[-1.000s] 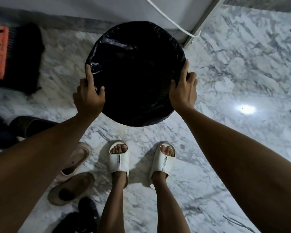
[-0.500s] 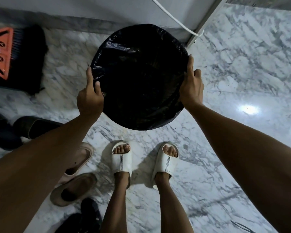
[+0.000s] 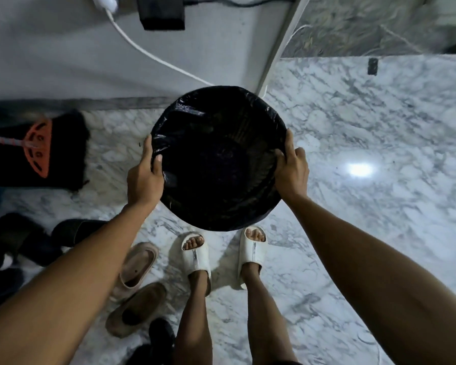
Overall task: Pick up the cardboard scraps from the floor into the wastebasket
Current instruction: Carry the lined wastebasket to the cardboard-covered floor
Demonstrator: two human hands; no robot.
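A: Where is your wastebasket (image 3: 219,156) right now?

B: In the middle of the frame, lined with a black bag. You hold it by its rim with both hands, above your two feet in white slides (image 3: 196,255).

A: How do your hands sit on it?

B: Your left hand (image 3: 144,177) grips the rim on the left side of the frame, thumb hooked over the bag's edge, fingers wrapped round the outside. Your right hand (image 3: 291,168) grips the opposite side, thumb tucked inside the rim, fingers curled on the outer wall.

A: Can you see any cardboard scraps?

B: The inside of the basket is too dark to tell what lies in it.

A: What else lies round you?

B: A marble floor (image 3: 366,219) with a bright glare spot at centre right. At middle left, a black broom with an orange head (image 3: 38,148). At lower left, a pair of tan slides (image 3: 137,288) just beside your left foot, with darker shoes (image 3: 71,231) further left. Along the top, a white cable (image 3: 153,55) runs down the grey wall, and a black box (image 3: 162,11) sits at the upper edge.
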